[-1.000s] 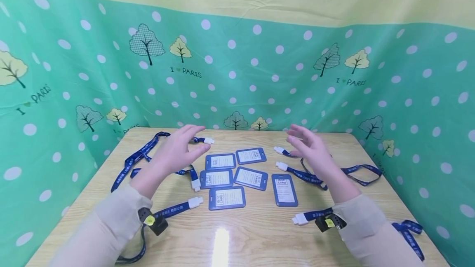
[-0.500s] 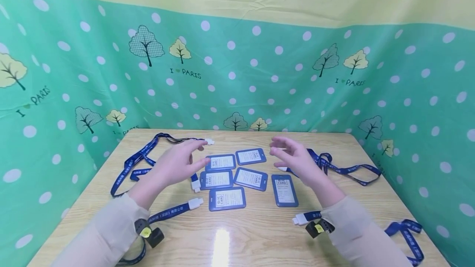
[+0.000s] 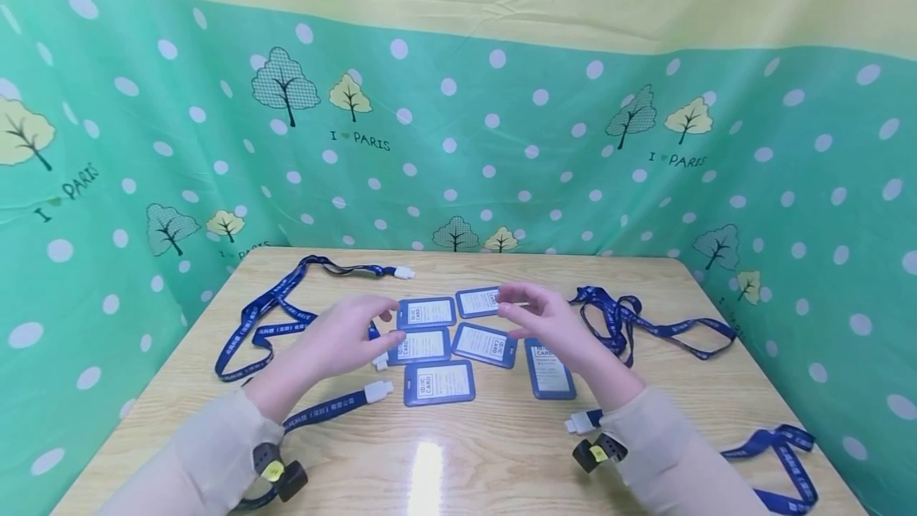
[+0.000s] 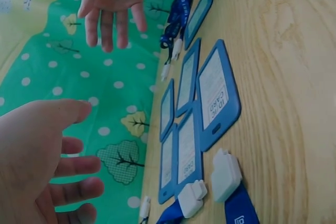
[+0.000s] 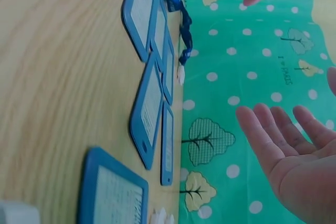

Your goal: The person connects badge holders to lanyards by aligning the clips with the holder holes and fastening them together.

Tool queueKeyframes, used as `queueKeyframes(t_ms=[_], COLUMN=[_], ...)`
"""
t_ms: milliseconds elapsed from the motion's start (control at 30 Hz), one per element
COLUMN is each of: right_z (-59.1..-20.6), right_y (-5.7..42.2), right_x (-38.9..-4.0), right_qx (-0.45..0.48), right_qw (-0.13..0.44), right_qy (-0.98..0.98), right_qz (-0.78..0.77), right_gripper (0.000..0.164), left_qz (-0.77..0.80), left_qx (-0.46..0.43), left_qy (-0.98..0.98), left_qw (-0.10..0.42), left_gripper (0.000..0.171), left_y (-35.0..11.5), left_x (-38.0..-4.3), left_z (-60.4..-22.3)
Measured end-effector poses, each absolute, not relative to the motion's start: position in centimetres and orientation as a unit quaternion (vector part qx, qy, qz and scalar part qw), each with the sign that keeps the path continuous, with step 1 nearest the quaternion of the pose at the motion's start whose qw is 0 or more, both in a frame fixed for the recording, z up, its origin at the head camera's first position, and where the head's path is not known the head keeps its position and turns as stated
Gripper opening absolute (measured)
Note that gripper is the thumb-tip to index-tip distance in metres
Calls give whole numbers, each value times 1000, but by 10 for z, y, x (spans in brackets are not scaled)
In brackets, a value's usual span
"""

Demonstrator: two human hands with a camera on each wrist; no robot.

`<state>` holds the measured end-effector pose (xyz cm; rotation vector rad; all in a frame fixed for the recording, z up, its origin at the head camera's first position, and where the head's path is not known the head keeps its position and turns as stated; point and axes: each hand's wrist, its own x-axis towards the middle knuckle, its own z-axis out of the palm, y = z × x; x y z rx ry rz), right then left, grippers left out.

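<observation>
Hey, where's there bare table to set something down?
Front middle of the table, between the near left clip and near right clip, in front of the card holders. Crowded: the center, and both sides, where lanyards sprawl.

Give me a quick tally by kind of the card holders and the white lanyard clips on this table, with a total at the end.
Blue card holders: 6
White lanyard clips: 6 (4 show in the head view, 2 more only in the wrist views)
Total: 12
</observation>
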<state>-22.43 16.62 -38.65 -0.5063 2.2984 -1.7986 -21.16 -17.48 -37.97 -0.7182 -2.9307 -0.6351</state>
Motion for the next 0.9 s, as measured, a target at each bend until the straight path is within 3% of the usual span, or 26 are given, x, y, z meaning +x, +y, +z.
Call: queueKeyframes(t_ms=[900], right_z=[-418], right_y=[105], right_x=[-216], right_qx=[-215], right_qw=[167], right_qy=[775], right_qz=[-570], right_gripper=[44], left_qz=[-219], left_qx=[-151], left_qy=[-962], left_qw=[-58], left_gripper=[33], left_y=[-181], left_x=[-189], left_z=[-416])
